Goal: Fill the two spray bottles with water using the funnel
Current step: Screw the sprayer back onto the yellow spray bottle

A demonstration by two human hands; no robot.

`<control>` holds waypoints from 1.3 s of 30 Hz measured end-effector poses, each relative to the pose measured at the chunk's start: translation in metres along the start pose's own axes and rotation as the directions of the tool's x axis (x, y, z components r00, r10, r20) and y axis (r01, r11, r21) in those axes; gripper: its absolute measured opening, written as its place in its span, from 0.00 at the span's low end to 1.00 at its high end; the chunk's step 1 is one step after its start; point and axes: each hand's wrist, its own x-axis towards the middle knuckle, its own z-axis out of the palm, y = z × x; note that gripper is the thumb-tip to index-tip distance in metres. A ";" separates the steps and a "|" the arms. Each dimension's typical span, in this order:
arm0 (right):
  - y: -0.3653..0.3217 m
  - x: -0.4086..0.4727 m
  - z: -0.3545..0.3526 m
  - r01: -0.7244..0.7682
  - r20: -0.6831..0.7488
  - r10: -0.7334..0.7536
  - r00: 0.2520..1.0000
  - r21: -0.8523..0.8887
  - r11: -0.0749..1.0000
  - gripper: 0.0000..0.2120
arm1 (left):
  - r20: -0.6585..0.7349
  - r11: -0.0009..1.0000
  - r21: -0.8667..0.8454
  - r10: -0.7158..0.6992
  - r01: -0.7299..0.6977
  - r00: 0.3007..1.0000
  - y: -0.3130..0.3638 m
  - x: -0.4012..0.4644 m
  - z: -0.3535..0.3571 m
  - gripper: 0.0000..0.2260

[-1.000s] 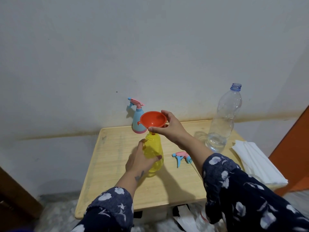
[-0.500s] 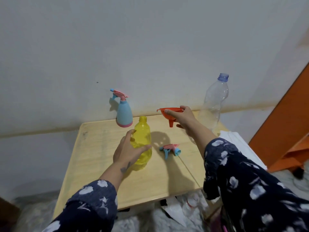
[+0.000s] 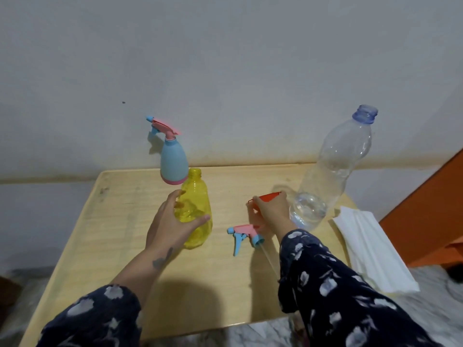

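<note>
A yellow spray bottle (image 3: 196,209) stands uncapped in the middle of the wooden table (image 3: 120,221), and my left hand (image 3: 172,222) grips its body. My right hand (image 3: 271,212) holds the orange funnel (image 3: 266,197) low over the table, beside the clear water bottle (image 3: 333,171); most of the funnel is hidden behind the hand. A pink and blue spray head (image 3: 244,234) lies loose on the table just in front of that hand. Behind the yellow bottle stands a blue spray bottle (image 3: 173,161) with its trigger head on.
The tall clear bottle has no cap and holds a little water at the bottom. Folded white tissues (image 3: 370,249) lie at the table's right edge. An orange panel (image 3: 431,209) rises on the right. A grey wall lies behind.
My right hand lifted the funnel off the yellow bottle's neck, carried it right and lowered it near the table beside the water bottle. My left hand stayed on the yellow bottle.
</note>
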 end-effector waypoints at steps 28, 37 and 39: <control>-0.052 -0.065 -0.021 0.146 0.245 -0.141 0.959 0.000 0.989 0.16 | 0.101 0.997 0.077 0.004 -0.012 0.995 -0.004 -0.030 -0.014 0.40; -0.157 -0.078 -0.047 0.402 -0.096 -0.393 0.915 0.317 0.859 0.22 | 0.163 0.987 0.153 0.030 -0.056 0.986 0.001 -0.037 -0.018 0.40; -0.166 -0.076 -0.046 0.460 -0.182 -0.423 0.888 0.311 0.831 0.21 | 0.171 0.986 0.150 0.044 -0.070 0.984 0.000 -0.038 -0.018 0.41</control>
